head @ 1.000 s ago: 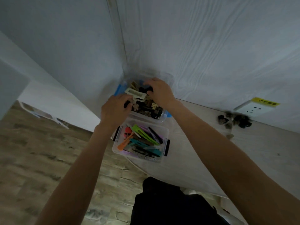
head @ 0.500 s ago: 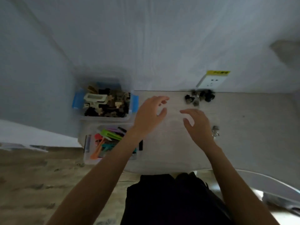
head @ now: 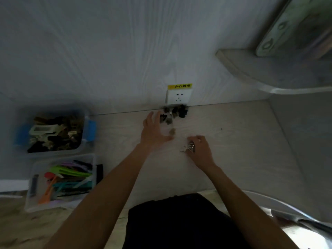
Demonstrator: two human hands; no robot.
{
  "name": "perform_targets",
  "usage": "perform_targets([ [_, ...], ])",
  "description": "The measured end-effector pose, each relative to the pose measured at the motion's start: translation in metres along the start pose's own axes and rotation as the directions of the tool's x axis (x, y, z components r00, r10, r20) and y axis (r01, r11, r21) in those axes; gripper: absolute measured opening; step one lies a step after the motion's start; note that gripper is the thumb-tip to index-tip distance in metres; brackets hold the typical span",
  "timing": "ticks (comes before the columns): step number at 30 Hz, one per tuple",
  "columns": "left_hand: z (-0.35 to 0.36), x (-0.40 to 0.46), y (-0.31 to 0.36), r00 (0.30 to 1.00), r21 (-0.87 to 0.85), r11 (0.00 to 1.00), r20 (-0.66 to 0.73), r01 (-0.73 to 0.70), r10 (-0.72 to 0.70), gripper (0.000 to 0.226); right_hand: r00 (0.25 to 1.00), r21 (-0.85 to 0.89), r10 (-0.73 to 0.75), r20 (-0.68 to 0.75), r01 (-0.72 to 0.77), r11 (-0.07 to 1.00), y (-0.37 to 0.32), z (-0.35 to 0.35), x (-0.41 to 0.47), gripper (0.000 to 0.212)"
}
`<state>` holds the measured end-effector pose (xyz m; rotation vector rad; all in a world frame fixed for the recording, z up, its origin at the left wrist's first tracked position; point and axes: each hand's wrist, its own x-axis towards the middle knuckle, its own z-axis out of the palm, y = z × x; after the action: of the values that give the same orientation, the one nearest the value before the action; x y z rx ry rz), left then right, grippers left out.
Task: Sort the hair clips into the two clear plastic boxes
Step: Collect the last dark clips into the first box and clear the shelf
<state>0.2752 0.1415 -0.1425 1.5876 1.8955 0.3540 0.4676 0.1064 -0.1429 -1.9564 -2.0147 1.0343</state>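
Note:
Two clear plastic boxes stand at the table's left end. The far box (head: 86, 142), with blue latches, holds dark and beige claw clips. The near box (head: 34, 205), with black latches, holds several long colourful clips. A small pile of dark claw clips (head: 177, 112) lies against the wall below the socket, and one small beige clip (head: 172, 131) lies just in front of it. My left hand (head: 155, 131) is spread open, fingertips at the pile's left edge. My right hand (head: 201, 150) curls its fingers round a small shiny clip (head: 191, 147) on the table.
A white wall socket (head: 178, 96) with a yellow label sits just behind the pile. A grey shelf (head: 251, 69) juts from the wall at upper right. The light wooden tabletop (head: 242, 141) runs to a side panel on the right. My dark-clothed lap is below the table edge.
Both hands left the far box and moved right to the loose clips. The view swung right. My right hand, open half a second ago, now curls on a shiny clip.

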Motion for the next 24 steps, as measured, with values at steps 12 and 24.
perform_targets([
  [12,0.015,0.026,0.017,0.998,0.21,0.976,-0.031,-0.048,0.056,0.095,0.977,-0.175,-0.201,0.076,0.212,0.961,-0.026,-0.053,0.099,0.069],
  [24,-0.013,0.052,0.014,0.98,0.26,0.948,0.12,-0.184,0.158,0.087,0.981,-0.274,-0.179,0.072,0.192,0.942,-0.043,-0.029,0.121,0.056],
])
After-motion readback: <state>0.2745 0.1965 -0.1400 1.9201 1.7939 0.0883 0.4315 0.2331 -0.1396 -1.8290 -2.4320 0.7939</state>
